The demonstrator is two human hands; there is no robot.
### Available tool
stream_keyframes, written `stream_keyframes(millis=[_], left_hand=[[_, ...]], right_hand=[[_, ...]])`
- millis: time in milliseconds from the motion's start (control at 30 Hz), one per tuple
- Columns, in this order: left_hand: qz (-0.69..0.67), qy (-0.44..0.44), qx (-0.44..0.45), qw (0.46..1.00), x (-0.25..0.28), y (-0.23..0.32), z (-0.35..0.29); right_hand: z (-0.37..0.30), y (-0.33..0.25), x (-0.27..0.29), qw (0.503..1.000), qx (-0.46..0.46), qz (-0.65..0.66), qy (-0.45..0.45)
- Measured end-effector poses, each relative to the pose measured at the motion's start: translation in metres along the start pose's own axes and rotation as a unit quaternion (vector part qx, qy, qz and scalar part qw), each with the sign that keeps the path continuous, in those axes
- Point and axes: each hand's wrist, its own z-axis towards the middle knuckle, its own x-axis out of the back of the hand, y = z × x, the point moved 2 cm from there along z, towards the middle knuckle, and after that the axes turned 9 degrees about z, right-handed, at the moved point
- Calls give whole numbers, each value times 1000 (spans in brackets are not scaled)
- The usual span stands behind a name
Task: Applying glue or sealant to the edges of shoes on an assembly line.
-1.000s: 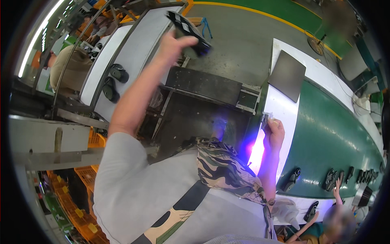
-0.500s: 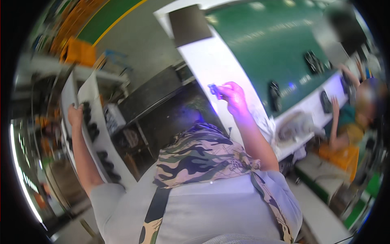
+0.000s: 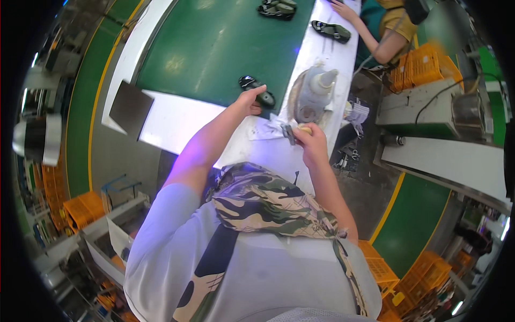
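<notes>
My left hand [image 3: 251, 101] reaches over the near edge of the green belt. Its fingers close on a dark, glossy sandal [image 3: 266, 100] lying there, with the thumb on top. To its right, above the white ledge, my right hand [image 3: 312, 142] grips a small brush-like tool [image 3: 290, 134] with a grey head and a yellowish end. Its exact kind is unclear. Beside the tool lies a crumpled white cloth or paper [image 3: 266, 129]. Just beyond my right hand stands a cloudy squeeze bottle [image 3: 325, 81] in a stained, greyish container [image 3: 294, 99].
More dark sandals [image 3: 277, 9] lie farther up the green belt [image 3: 188, 53]. Another sandal [image 3: 331, 31] rests on the white ledge near a co-worker's arm [image 3: 370, 40]. A dark square plate [image 3: 131, 110] sits at the left corner. Orange crates [image 3: 421, 67] stand at right.
My view has swung to the right. My left hand has left the white rack of dark shoes and is now on the sandal. My right hand still holds the small tool, now nearer the bottle.
</notes>
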Motion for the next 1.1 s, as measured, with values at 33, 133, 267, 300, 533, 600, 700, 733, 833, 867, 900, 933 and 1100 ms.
stream_keyframes(millis=[33,133,267,300,533,600,700,733,833,867,900,933,1100], left_hand=[[12,-4,-4,1000,-12,6,14],[-28,51,8,998,-24,16,52],[-86,5,-32,996,4,36,63],[-117,-95,-72,986,13,45,54],[-188,-375,-332,845,62,63,-88],[-121,-284,-410,858,65,54,-122],[7,-132,-480,867,78,32,-162],[149,-43,-542,826,83,26,-176],[246,155,-717,633,101,9,-215],[259,151,-748,592,113,5,-227],[290,178,-765,547,120,-2,-238],[320,205,-777,502,128,-8,-248],[317,245,-767,502,164,-41,-287]], right_hand=[[-5,-6,20,999,9,23,35],[-18,-14,72,992,32,74,95],[-17,-11,106,983,26,118,137],[-14,-9,108,983,22,119,137],[25,-25,55,996,36,44,70],[41,-38,29,997,48,2,54],[64,-51,-19,994,100,-33,10],[69,-55,-35,995,95,-35,6],[74,-60,-89,989,116,-40,-81],[73,-58,-109,985,112,-19,-130],[70,-55,-128,976,110,6,-185],[66,-52,-144,977,103,-1,-189],[39,-26,-213,950,104,0,-296]])
